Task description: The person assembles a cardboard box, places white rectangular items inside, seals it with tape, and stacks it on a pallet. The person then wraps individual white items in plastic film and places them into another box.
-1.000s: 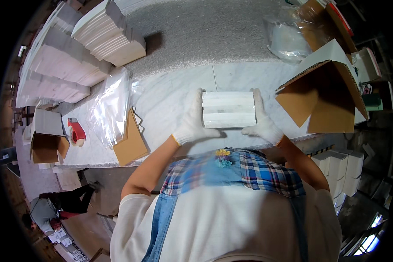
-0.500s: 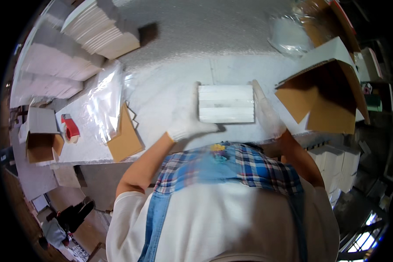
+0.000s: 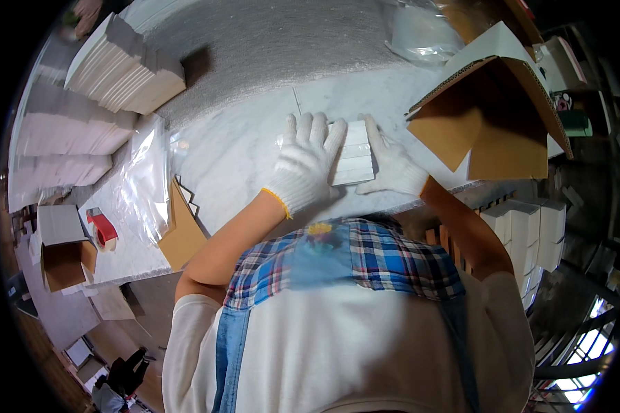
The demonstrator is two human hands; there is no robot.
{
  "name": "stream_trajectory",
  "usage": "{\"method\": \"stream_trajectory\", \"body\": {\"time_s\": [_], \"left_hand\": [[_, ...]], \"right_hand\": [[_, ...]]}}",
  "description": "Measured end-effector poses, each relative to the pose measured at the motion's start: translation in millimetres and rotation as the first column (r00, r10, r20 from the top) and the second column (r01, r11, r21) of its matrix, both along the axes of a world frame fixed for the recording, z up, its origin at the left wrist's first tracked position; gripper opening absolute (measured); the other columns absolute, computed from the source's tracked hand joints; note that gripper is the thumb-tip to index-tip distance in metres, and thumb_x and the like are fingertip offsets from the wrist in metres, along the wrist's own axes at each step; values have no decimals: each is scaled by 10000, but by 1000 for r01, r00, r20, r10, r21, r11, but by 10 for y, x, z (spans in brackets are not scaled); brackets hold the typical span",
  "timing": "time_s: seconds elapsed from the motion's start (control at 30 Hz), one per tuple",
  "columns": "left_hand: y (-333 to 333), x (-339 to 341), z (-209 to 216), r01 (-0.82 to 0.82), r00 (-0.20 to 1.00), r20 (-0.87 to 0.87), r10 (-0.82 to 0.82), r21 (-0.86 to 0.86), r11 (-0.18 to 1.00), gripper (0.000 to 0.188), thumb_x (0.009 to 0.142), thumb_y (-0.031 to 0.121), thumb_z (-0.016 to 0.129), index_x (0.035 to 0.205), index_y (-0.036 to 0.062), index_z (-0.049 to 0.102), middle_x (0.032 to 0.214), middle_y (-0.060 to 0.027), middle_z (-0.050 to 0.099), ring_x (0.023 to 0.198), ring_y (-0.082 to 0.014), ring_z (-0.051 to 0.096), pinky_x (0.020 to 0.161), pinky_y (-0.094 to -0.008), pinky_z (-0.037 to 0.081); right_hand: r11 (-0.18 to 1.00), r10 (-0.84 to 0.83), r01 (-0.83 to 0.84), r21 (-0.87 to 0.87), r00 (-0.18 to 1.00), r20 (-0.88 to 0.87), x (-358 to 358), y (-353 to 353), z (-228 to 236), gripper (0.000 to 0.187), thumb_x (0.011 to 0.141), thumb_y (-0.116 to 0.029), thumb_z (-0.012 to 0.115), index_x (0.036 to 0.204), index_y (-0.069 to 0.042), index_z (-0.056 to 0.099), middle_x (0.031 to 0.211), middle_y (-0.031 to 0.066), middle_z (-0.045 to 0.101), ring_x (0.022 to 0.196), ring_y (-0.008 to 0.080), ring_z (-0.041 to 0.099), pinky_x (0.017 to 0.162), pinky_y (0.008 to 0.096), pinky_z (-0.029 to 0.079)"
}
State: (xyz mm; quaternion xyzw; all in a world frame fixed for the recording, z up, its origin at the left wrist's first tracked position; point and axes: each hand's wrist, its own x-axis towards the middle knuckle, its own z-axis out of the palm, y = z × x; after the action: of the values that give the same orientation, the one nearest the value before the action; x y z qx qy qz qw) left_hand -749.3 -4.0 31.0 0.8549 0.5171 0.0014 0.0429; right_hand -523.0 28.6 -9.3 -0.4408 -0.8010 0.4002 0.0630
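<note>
A white block of several long strips side by side [image 3: 353,155], with a shiny surface, lies on the pale marbled tabletop. My left hand [image 3: 302,155], in a white knit glove with a yellow cuff edge, rests flat across its left part with fingers spread. That part of the block is hidden under the palm. My right hand [image 3: 393,162], gloved likewise, lies along the block's right end, fingers stretched toward the far corner and thumb at the near corner. Both hands touch the block, and neither has its fingers closed.
An open cardboard box [image 3: 486,117] stands at the right. Stacked white sheets [image 3: 127,65] rise at the far left. Clear plastic bags [image 3: 141,175], a cardboard piece [image 3: 181,230], a red tape dispenser [image 3: 102,229] and a small open box [image 3: 65,244] line the left side. White boxes [image 3: 523,227] are below right.
My left hand has moved from the block's left side onto its top, fingers now spread. The block has tilted slightly. The whole view has shifted and turned a little.
</note>
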Motion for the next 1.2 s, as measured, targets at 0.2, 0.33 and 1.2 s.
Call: {"method": "stream_trajectory", "body": {"time_s": [0.2,0.33,1.2], "left_hand": [[40,-50,41,26,992,123,-13,-105,994,1064,666,469,887,1503,74,363,1354,-213,519,1290,-405,504,1161,-487,365],[-1,-264,45,34,932,362,-14,-51,998,1105,615,443,910,1478,8,375,1318,-246,518,1231,-416,527,1062,-508,431],[-689,-1415,-742,-146,342,891,298,-264,954,1291,602,329,990,1555,-13,188,1453,-207,514,1336,-307,551,1159,-416,415]], "right_hand": [[994,-58,61,86,997,-46,12,-50,-176,1322,615,-387,934,1597,5,140,1446,280,457,1374,441,468,1144,478,432],[952,6,12,305,998,-58,-123,-53,115,1214,637,-378,919,1574,-6,242,1452,250,469,1378,431,466,1149,486,430],[770,468,-410,489,884,5,-1624,-78,765,1234,603,-419,917,1603,-49,296,1630,272,293,1506,467,299,1233,508,305]]}}
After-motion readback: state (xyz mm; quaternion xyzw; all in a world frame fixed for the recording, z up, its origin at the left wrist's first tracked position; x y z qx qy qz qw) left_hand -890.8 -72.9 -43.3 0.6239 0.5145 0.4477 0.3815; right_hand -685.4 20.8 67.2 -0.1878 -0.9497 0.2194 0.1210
